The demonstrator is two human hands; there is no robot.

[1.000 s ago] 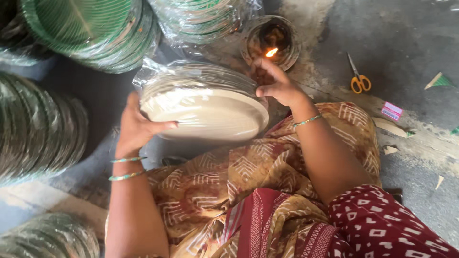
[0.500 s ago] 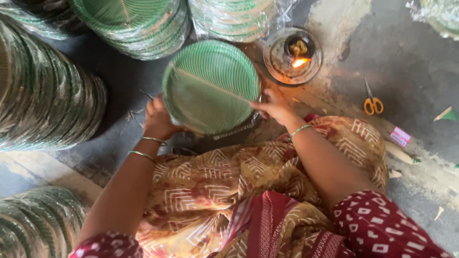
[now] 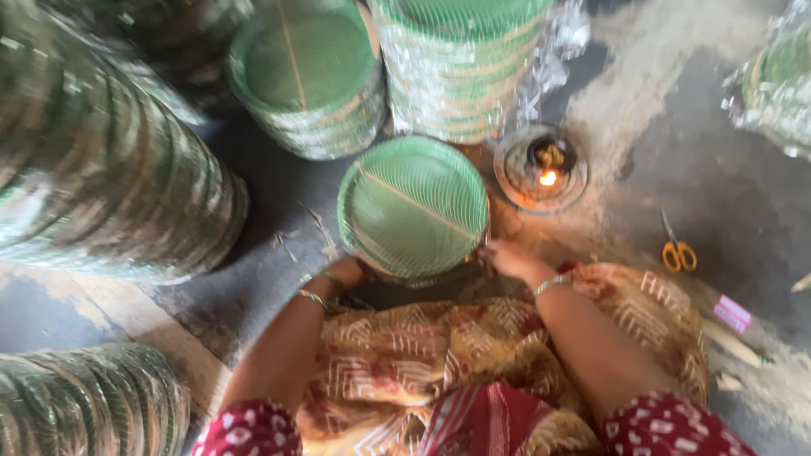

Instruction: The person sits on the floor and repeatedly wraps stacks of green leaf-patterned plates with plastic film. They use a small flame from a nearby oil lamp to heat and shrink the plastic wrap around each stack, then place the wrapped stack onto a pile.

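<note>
Green leaf-print plates (image 3: 412, 205) are held tilted up on edge between both hands, just in front of the lap. The left hand (image 3: 345, 272) is tucked under the lower left rim, fingers curled out of sight behind it, so their spread cannot be told. The right hand (image 3: 504, 256) is set against the lower right rim, fingers pressed together on the edge. Just beyond the right hand a small flame (image 3: 547, 178) is seen burning in a round metal dish (image 3: 515, 173), near the plates but not touching them. More wrapped plate stacks (image 3: 308, 80) are piled behind and to the left; yellow scissors (image 3: 678, 253) lie well apart on the floor to the right. The step in hand is judged to be turning the bundle at the flame; a steady two-handed grip on the rim is called for next, with the edge kept near the flame and the fingers kept clear of it
</note>
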